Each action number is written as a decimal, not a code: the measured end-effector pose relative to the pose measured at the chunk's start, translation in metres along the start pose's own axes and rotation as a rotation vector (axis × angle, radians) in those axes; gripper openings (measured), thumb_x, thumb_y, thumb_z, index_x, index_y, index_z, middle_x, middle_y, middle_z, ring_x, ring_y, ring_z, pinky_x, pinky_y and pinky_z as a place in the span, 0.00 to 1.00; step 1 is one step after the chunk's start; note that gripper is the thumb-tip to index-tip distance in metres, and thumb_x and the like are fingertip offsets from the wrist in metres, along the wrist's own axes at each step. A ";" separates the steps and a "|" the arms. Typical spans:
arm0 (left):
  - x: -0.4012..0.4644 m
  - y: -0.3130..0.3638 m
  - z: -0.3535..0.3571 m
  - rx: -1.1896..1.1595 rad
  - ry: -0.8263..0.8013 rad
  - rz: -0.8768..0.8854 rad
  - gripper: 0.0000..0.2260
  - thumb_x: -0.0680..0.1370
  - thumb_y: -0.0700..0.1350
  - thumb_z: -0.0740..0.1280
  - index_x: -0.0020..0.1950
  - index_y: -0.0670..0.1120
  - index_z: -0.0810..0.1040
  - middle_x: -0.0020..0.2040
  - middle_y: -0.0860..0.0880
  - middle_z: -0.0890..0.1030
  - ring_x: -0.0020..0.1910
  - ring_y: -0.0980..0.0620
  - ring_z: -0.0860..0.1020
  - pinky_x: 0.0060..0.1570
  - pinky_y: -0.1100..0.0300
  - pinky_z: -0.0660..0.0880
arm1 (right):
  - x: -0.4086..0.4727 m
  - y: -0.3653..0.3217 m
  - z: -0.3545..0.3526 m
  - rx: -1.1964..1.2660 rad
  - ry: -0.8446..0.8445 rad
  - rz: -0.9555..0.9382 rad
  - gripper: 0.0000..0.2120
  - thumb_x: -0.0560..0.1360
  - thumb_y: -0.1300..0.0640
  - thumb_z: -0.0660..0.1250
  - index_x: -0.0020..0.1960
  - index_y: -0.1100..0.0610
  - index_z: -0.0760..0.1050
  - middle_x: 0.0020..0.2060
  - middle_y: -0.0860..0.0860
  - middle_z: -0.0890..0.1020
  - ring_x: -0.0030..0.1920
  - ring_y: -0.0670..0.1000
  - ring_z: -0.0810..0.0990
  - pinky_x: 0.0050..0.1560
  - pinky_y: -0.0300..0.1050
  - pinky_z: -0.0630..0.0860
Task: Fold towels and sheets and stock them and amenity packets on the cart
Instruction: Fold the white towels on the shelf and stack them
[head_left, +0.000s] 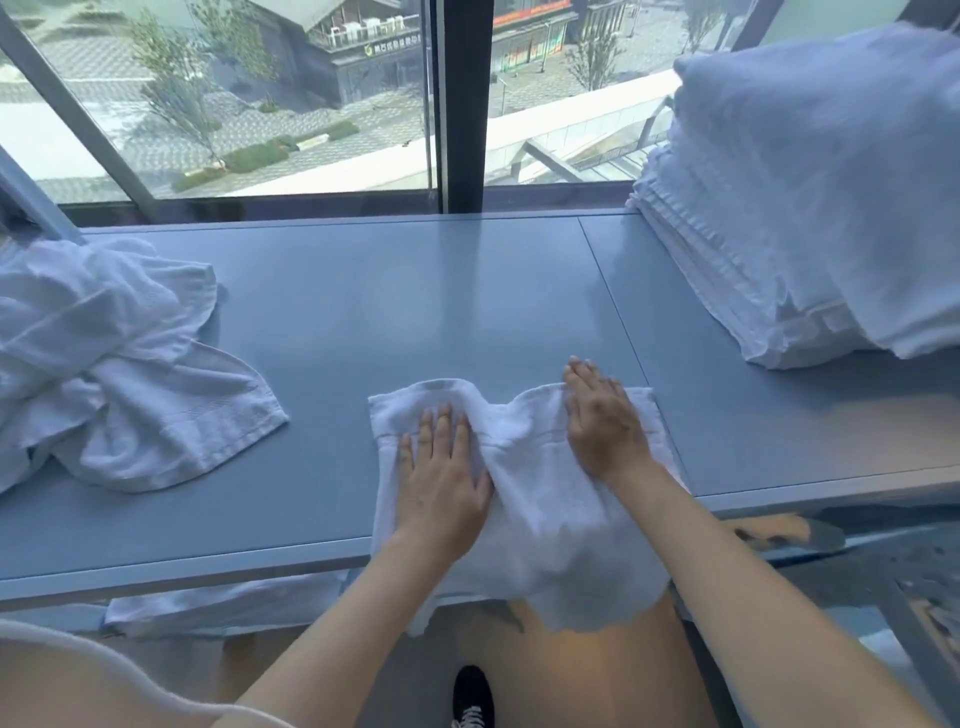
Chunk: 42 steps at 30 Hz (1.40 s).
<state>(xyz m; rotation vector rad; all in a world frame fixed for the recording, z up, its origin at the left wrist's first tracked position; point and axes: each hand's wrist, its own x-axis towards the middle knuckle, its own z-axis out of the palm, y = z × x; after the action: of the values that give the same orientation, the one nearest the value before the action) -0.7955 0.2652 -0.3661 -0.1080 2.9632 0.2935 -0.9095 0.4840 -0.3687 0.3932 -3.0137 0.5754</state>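
A small white towel (535, 499) lies at the front edge of the blue table (415, 301), its near end hanging over the edge. My left hand (441, 467) presses flat on the towel's left part with straight fingers. My right hand (602, 421) lies flat on its upper right corner, fingertips reaching past the far edge. The cloth bunches into a ridge between the two hands.
A heap of loose white towels (104, 364) covers the table's left end. A tall stack of folded white linen (810, 208) stands at the right end. Behind the table is a large window (260, 104). More white cloth (223, 608) hangs below the table's front.
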 end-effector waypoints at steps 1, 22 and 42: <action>0.003 -0.005 -0.001 -0.012 0.013 0.001 0.32 0.85 0.59 0.47 0.85 0.46 0.45 0.85 0.46 0.42 0.83 0.47 0.38 0.80 0.44 0.38 | -0.002 -0.002 0.001 0.038 0.053 -0.012 0.24 0.83 0.62 0.58 0.78 0.61 0.67 0.79 0.55 0.66 0.80 0.55 0.62 0.80 0.55 0.58; -0.120 -0.042 -0.002 0.044 0.102 -0.105 0.27 0.83 0.60 0.53 0.81 0.54 0.64 0.82 0.41 0.59 0.82 0.39 0.58 0.76 0.37 0.60 | -0.134 0.014 -0.010 -0.055 -0.119 -0.039 0.31 0.83 0.39 0.47 0.84 0.45 0.50 0.83 0.41 0.49 0.83 0.46 0.43 0.82 0.56 0.43; -0.106 -0.002 0.000 0.107 -0.059 -0.019 0.31 0.83 0.63 0.47 0.84 0.51 0.58 0.82 0.36 0.55 0.81 0.38 0.57 0.69 0.32 0.68 | -0.078 0.049 -0.027 -0.090 -0.209 -0.025 0.32 0.82 0.34 0.42 0.84 0.41 0.46 0.82 0.37 0.45 0.82 0.42 0.38 0.82 0.54 0.39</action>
<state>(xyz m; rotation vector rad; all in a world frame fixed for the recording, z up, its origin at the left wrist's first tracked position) -0.6909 0.2689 -0.3490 -0.1120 2.9098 0.1329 -0.8464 0.5566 -0.3685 0.5153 -3.2132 0.4194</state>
